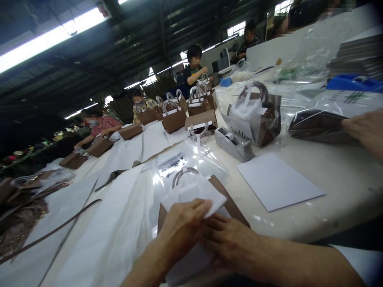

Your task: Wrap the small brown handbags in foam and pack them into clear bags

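Observation:
A brown handbag point(230, 197) with wrapped handles point(186, 172) stands in front of me, its front covered by white tissue paper point(191, 191). My left hand point(187, 217) is closed on the paper's upper edge, thumb and fingers pinching a fold. Just below and to the right, my right hand point(226, 235) lies against the paper and bag with fingers stretched out; its fingertips are partly hidden beside my left hand. Behind the bag lies a clear plastic bag point(203, 157) with dark print.
A grey tape dispenser point(235, 145) and a white board point(279, 181) lie to the right. Another person's hand point(368, 129) touches a plastic-wrapped bag point(323, 125). Several brown handbags point(173, 117) stand farther back. Brown straps point(22, 227) lie at left; co-workers point(194, 73) are beyond.

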{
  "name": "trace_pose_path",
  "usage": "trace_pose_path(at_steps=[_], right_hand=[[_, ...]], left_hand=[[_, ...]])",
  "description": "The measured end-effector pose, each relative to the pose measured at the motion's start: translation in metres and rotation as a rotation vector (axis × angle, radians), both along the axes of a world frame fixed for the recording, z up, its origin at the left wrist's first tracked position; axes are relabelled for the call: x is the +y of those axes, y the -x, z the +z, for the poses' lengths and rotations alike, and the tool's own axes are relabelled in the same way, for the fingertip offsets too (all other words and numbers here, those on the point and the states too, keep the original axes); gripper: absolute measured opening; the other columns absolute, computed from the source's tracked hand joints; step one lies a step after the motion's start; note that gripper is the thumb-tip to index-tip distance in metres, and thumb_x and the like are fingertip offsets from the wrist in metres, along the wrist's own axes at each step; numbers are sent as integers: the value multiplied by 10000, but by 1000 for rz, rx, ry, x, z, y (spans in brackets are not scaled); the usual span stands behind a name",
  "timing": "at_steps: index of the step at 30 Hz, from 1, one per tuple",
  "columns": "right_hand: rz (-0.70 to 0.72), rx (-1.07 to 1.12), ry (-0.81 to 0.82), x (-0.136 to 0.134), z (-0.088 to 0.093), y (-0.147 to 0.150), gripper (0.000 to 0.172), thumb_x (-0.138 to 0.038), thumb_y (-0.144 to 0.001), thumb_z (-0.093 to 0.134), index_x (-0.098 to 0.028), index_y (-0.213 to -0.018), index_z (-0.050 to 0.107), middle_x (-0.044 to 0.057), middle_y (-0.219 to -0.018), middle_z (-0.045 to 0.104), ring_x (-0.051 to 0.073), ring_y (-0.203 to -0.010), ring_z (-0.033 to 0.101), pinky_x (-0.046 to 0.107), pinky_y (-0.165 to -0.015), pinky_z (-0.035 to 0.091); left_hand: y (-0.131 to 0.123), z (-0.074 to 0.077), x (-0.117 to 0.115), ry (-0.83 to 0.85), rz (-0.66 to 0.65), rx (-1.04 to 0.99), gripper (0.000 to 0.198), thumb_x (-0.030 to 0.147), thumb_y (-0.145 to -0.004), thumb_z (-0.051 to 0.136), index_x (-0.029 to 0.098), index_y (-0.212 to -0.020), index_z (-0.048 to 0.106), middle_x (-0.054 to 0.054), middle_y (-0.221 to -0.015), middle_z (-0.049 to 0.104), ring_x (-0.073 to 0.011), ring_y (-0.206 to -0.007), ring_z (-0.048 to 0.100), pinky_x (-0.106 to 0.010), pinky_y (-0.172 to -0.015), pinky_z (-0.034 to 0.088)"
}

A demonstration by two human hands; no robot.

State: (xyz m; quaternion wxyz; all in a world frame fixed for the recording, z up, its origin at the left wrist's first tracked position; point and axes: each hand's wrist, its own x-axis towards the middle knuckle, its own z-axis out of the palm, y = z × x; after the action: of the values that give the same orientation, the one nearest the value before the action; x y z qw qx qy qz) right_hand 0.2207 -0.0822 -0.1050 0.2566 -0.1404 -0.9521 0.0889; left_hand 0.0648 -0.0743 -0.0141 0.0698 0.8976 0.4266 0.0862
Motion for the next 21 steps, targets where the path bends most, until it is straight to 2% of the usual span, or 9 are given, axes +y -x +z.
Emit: trace_pose_path(at_steps=[2, 3, 6, 8, 10, 13, 16, 21], right_hand=[[-17, 34, -43, 2, -3, 4, 208, -282, -794, 569, -120, -888, 660, 76, -924, 659, 211, -1031, 518, 355, -1013, 327], [-19, 53, -64, 4, -3, 4, 187, -294, -783, 583, -129, -818, 664, 64, -856, 665, 205, -998, 531, 342, -999, 345], [15, 124, -168, 11, 2, -8, 295, -409, -769, 592, -124, -821, 646, 56, -872, 654, 202, -996, 528, 329, -989, 366], [-6, 204, -275, 14, 4, -24, 349, -444, -791, 557, -111, -863, 633, 73, -949, 638, 216, -1047, 506, 375, -1019, 334], [-90, 250, -345, 16, 4, -43, 348, -422, -809, 544, -101, -920, 623, 78, -989, 630, 220, -1078, 490, 428, -1046, 289], [-147, 221, -357, 16, -3, -63, 406, -434, -804, 549, -104, -1037, 592, 61, -1038, 625, 208, -1083, 489, 460, -1066, 243], [-151, 198, -342, 17, -12, -68, 511, -522, -791, 515, -120, -1103, 564, 65, -1123, 595, 240, -1132, 455, 531, -1067, 175], [-230, 235, -268, 18, -24, -61, 470, -528, -788, 516, -150, -1061, 575, 49, -1143, 587, 259, -1175, 426, 592, -1055, 83]], left_hand=[[0, -26, -23, -98, 43, -114, 320, 184, -847, 412, 182, -1153, 508, -61, -1016, 633, -144, -864, 608, -236, -735, 491], [0, -37, -28, -137, 76, -172, 334, 174, -853, 408, 180, -1176, 492, -67, -1047, 625, -142, -901, 604, -236, -762, 492], [0, -56, -31, -180, 168, -268, 335, 182, -870, 410, 198, -1196, 484, -57, -1084, 611, -127, -953, 591, -229, -809, 485], [0, -58, -30, -179, 203, -263, 344, 184, -875, 406, 218, -1211, 473, -42, -1090, 610, -125, -957, 591, -233, -809, 487], [0, -58, -29, -186, 207, -242, 371, 175, -877, 399, 240, -1239, 444, -30, -1115, 602, -126, -974, 587, -237, -801, 492], [0, -57, -31, -216, 180, -191, 408, 184, -875, 408, 267, -1274, 401, -23, -1152, 585, -129, -995, 581, -239, -786, 501], [1, -59, -31, -305, 120, -110, 406, 185, -864, 420, 233, -1267, 417, -50, -1158, 586, -155, -983, 591, -261, -764, 514], [2, -63, -30, -543, -71, -15, 331, 155, -836, 452, 134, -1162, 506, -97, -1117, 617, -168, -796, 629, -269, -620, 520]])
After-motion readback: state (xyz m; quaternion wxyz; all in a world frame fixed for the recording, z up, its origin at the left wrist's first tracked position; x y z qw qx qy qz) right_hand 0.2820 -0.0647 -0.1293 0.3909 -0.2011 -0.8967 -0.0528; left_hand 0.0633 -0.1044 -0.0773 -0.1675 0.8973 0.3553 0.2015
